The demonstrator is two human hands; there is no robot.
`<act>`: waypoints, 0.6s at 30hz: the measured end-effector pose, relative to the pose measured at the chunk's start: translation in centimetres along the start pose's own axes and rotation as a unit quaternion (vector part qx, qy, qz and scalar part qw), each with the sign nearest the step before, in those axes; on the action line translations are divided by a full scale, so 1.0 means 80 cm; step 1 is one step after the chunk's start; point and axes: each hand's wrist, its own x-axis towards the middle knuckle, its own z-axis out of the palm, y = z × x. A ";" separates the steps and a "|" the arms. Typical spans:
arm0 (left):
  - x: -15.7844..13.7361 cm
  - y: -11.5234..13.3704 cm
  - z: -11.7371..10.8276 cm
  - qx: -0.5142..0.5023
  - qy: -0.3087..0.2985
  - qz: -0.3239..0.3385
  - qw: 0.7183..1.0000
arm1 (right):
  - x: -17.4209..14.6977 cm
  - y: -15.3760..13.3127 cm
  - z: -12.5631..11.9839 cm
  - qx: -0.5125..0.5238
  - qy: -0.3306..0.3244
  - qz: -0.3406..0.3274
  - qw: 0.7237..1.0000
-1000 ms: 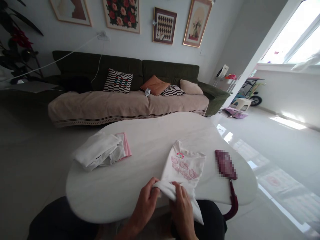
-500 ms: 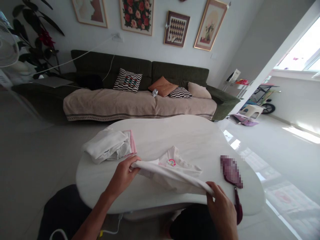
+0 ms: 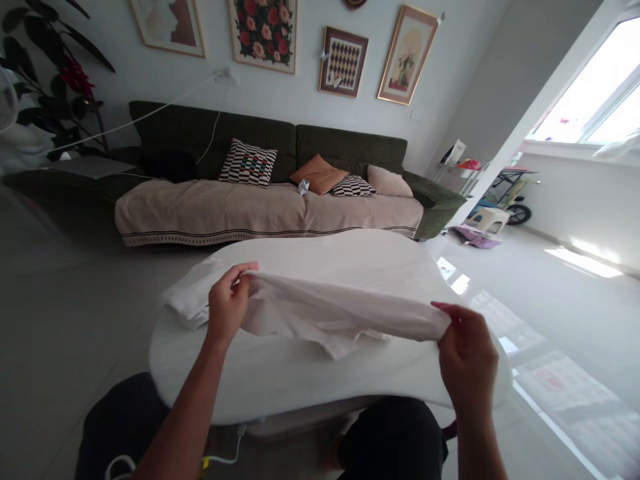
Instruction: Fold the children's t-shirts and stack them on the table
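Observation:
A white shirt (image 3: pixel 330 310) is stretched between my hands above the table, its upper edge running taut from side to side. My left hand (image 3: pixel 229 303) pinches its left end, and my right hand (image 3: pixel 467 353) grips the right end. The lower part hangs in loose folds and seems to touch the tabletop. Behind my left hand lies a stack of folded white clothes (image 3: pixel 186 297), partly covered by that hand. The rainbow print is out of sight now.
The white table (image 3: pixel 270 390) has a rounded edge close to my knees. A dark green sofa (image 3: pixel 350 137) with cushions stands beyond it. A white cable (image 3: pixel 227 460) hangs below the table. Near my right forearm, a bit of a maroon item (image 3: pixel 450 431) shows.
Both hands have risen and moved apart, lifting the shirt off the table and pulling it wider. My right hand now hides most of the maroon item. The view has shifted slightly right.

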 end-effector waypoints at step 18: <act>0.068 -0.009 -0.026 0.033 -0.393 -0.004 0.919 | 0.103 -0.050 -0.019 0.090 0.029 0.012 0.995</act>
